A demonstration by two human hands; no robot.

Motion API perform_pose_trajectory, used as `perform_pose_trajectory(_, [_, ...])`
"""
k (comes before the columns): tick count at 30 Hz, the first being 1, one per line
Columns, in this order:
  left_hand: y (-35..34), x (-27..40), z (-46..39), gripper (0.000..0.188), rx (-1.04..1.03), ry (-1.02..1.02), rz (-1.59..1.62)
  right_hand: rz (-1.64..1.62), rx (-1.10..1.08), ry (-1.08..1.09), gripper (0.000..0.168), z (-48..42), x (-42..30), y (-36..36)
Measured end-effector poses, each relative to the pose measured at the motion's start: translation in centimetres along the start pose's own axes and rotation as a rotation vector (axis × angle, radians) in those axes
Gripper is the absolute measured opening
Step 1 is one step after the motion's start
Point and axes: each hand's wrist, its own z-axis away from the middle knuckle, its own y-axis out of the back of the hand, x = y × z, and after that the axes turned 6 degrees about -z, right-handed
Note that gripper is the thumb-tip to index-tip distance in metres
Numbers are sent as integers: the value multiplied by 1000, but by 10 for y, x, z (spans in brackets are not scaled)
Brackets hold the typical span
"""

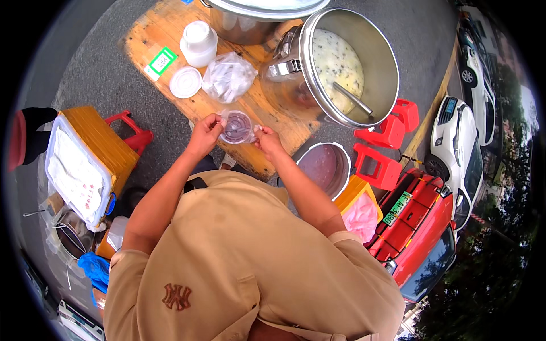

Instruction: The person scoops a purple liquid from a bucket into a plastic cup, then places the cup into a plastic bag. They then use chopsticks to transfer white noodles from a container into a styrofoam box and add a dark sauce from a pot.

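Observation:
A round lidded plastic bowl with dark contents stands near the front edge of the wooden table, with thin clear plastic film, apparently a bag, about it. My left hand pinches the film at the bowl's left side. On the other side, my right hand grips a gathered end of it between thumb and fingers. Just beyond the bowl lies a clear bag of whitish items. A loose round plastic lid rests left of that bag, below a stack of white plastic bowls.
A large steel pot holds pale soup and a metal ladle handle. Another lidded pot stands behind. At right are a pot of purplish liquid, red stools and cars. A covered yellow box stands left.

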Motion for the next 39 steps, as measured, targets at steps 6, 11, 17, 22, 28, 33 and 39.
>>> perform_pose_trajectory(6, [4, 9, 35, 11, -35, 12, 140, -163, 64, 341, 17, 32, -3, 1])
perform_pose_trajectory(11, [8, 42, 54, 8, 37, 120, 271, 11, 26, 405, 23, 70, -3, 7])
perform_pose_trajectory(17, [10, 57, 53, 8, 34, 129, 270, -102, -134, 391, 32, 130, -58, -30])
perform_pose_trajectory(22, [-10, 67, 44, 16, -33, 52, 188, -138, -274, 343, 31, 136, -69, -70])
perform_pose_trajectory(28, [-15, 61, 33, 20, -78, 31, -11, 409, -233, 709, 29, 158, -82, -83])
perform_pose_trajectory(33, [-12, 46, 30, 12, 7, 84, 78, 614, -185, 946, 45, 137, -67, -71])
perform_pose_trajectory(39, [-20, 65, 40, 7, 88, 151, 119, 516, -219, 988, 33, 81, -21, -68])
